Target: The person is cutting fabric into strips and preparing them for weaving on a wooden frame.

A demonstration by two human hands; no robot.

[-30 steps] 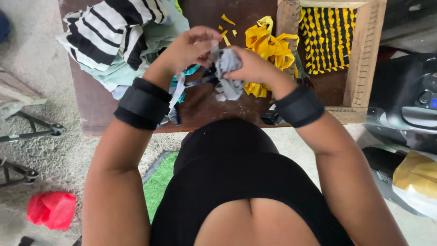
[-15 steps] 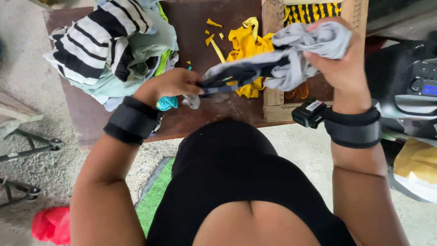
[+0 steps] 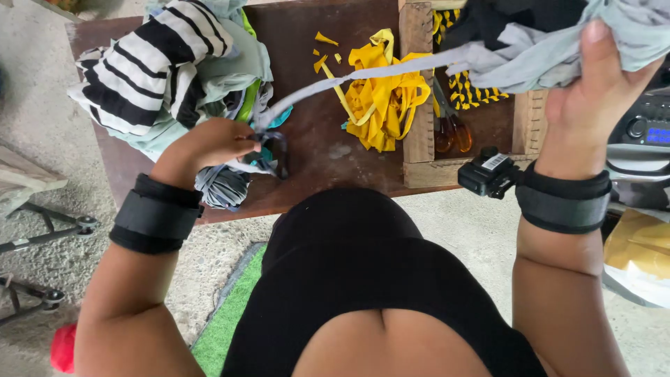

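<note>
Two bare hands work a long grey strip of soft cloth [image 3: 377,75] over a dark brown wooden tabletop [image 3: 317,150]. Farthest left lies a heap of folded fabric, black-and-white striped on top with pale green beneath [image 3: 157,73]. Just below it the left hand [image 3: 209,143], with a black band round its wrist, has its fingers curled shut around the near end of the strip, close above a small wound ball of grey cloth [image 3: 222,187] that sits at the table's front edge. From that fist the strip runs up and to the right, drawn nearly straight and clear of the table, passing over a loose tangle of yellow fabric ribbon [image 3: 384,98] with a few yellow scraps beside it. Next comes a rough wooden frame [image 3: 417,84], holding yellow-and-black patterned cloth, with orange-handled scissors [image 3: 452,132] lying inside it. At the far right the right hand [image 3: 593,98], also banded in black, is raised high with its fingers closed on a bunched mass of light grey fabric [image 3: 558,52], from which the strip leads. The cloth looks light, limp and somewhat stretchy, likely to twist or curl under tension, so a firm pinch close to the free end and a full-fisted hold on the bunch seem the surest grips.
</note>
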